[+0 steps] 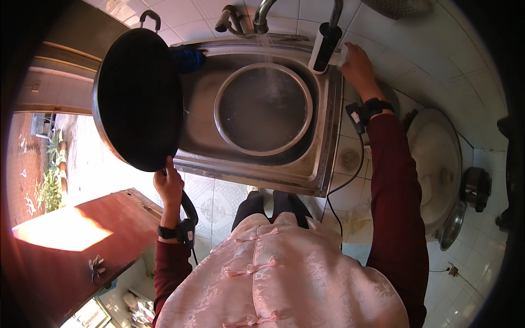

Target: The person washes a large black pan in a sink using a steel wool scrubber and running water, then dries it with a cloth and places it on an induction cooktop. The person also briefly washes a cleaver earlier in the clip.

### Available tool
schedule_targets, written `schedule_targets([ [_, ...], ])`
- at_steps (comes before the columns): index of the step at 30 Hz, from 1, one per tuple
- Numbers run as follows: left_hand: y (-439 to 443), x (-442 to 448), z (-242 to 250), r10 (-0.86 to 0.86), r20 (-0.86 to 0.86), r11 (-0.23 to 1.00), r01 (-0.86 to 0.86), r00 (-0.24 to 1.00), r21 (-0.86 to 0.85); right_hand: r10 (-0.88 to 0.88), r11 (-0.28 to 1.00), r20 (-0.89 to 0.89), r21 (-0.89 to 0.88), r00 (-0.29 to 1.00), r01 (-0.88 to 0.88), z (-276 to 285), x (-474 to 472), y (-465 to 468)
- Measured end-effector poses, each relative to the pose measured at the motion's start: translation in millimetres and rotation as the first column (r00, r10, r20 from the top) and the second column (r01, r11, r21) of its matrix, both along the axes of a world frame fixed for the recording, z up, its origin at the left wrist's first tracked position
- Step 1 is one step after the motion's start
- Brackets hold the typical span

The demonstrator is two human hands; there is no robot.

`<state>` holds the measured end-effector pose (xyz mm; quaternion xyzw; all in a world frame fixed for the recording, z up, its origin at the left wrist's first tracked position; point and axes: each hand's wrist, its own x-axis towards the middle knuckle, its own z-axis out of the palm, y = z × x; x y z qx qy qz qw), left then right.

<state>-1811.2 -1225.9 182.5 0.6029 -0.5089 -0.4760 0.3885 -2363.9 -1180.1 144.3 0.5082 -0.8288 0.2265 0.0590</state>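
My left hand grips the long handle of a large dark wok. The wok is tilted up on its side at the sink's left end, its black inside facing the basin. On the right, my right hand has its fingers around the pale side handle of a white and black electric faucet. Water runs from the curved metal spout into a round metal basin, which holds cloudy water. That basin sits inside the stainless steel sink.
A blue cloth lies at the sink's back left corner. Past my right arm are a large metal lid, a small dark pot and a metal bowl. A red tabletop stands lower left. Cables hang from both wrists.
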Motion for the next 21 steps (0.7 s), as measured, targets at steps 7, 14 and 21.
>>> schedule_targets([
  [7,-9.7,24.9,-1.5,-0.071,-0.072,0.99,0.079,0.995,0.113,0.032,0.999,0.202,-0.014,0.979,-0.029,6.6,-10.5,-4.5],
  [14,-23.8,58.9,-24.9,-0.118,-0.053,0.99,0.122,0.992,0.076,0.005,0.998,0.05,0.058,0.999,-0.008,-18.4,39.3,43.6],
  [21,-45.1,70.5,-25.4,-0.155,-0.169,0.984,0.168,0.973,0.063,-0.192,0.787,0.227,-0.546,0.955,0.288,1.7,154.4,55.7],
])
